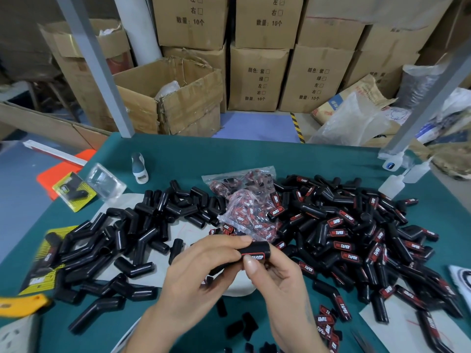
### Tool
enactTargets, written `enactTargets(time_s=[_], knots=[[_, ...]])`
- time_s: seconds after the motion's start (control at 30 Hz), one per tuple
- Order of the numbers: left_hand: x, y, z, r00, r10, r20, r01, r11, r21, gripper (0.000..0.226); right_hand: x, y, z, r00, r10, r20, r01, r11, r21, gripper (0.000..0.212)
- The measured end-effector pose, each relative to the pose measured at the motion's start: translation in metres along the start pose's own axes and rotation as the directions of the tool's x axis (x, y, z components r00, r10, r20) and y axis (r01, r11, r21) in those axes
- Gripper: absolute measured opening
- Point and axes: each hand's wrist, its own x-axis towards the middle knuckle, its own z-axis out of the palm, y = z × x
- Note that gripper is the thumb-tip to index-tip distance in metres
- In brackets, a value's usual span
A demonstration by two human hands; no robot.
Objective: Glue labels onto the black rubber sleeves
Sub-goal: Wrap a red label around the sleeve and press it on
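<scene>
Bare green tabletop (pixel 254 154) lies open along the far edge, while heaps of unlabelled sleeves (pixel 122 250) at left, labelled sleeves (pixel 356 238) at right and a label bag (pixel 244 200) between them crowd the middle.

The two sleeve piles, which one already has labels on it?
The pile right of the hands: its sleeves show red TAPER labels. The left pile is plain black.

glossy black rubber sleeves (pixel 142 233), matt green table (pixel 254 154)
</scene>
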Motion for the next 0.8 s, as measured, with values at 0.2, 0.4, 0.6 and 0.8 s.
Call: enactTargets(time_s=[0.2,0.4,0.6,0.8], knots=[[0.0,0.0,0.0,1.0,0.025,0.014,-0.025,0.999,0.022,0.007,0.002,-0.006,0.002,0.997,-0.074,-0.028,0.074,0.997,-0.005,0.026],[0.001,0.0,-0.002,1.0,0.006,0.021,-0.007,1.0,0.02,0.008,0.003,-0.008,0.003,0.999,-0.025,-0.047,0.023,0.999,-0.048,0.03],[0.001,-0.001,-0.005,0.995,-0.091,0.031,0.091,0.996,0.017,0.018,0.002,-0.016,0.003,0.995,0.097,-0.016,-0.098,0.994,-0.046,0.054],[0.001,0.001,-0.004,0.976,-0.216,0.041,0.217,0.975,-0.037,0.011,0.001,-0.016,0.0,0.985,0.171,0.019,-0.166,0.975,-0.146,0.051]])
